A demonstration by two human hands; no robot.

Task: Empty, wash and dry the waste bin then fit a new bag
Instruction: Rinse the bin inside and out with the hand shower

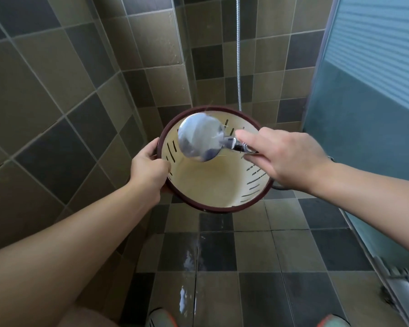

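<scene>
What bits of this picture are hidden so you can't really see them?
- Shower head face: head view, turned away into the waste bin, so any spray is unseen.
- Bin's outside: hidden behind its own rim; the left hand covers part of the rim.
- Shower handle: wrapped by the right hand.
- Shower hose: cut off by the top edge.
- Shoes: cut off by the bottom edge.

shower head (200, 136) blocking bin (213, 185) mouth (far half), near half open
</scene>
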